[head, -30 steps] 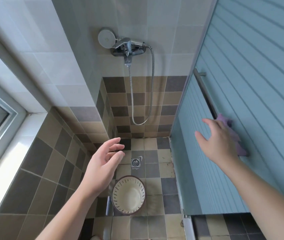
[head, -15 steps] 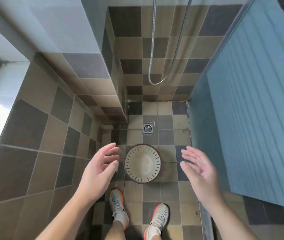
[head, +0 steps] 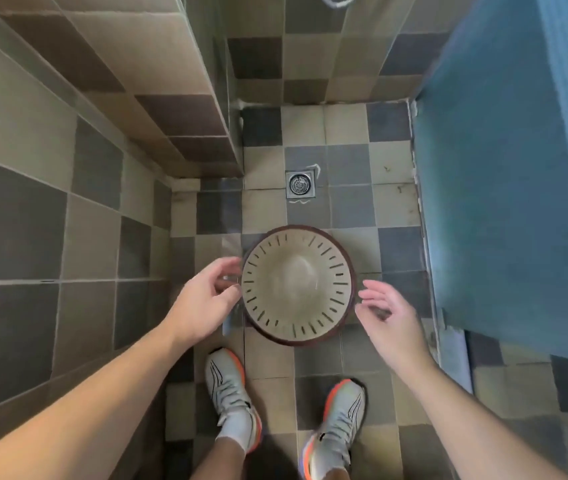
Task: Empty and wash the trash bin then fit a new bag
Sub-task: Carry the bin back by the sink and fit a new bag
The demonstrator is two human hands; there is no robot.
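A round beige trash bin with slotted sides and a dark brown rim stands upright and empty on the tiled shower floor, seen from straight above. My left hand is at the bin's left rim with relaxed, slightly curled fingers and holds nothing. My right hand hovers just off the right rim, fingers loosely spread, also holding nothing. Whether either hand touches the rim I cannot tell.
A square metal floor drain lies just beyond the bin. A tiled wall closes the left side, a blue ribbed shower panel the right. My two feet in grey and orange sneakers stand right before the bin.
The view has tilted from the shower fitting down to the floor. My right hand left the purple cloth on the rail, and both hands came down to either side of the bin.
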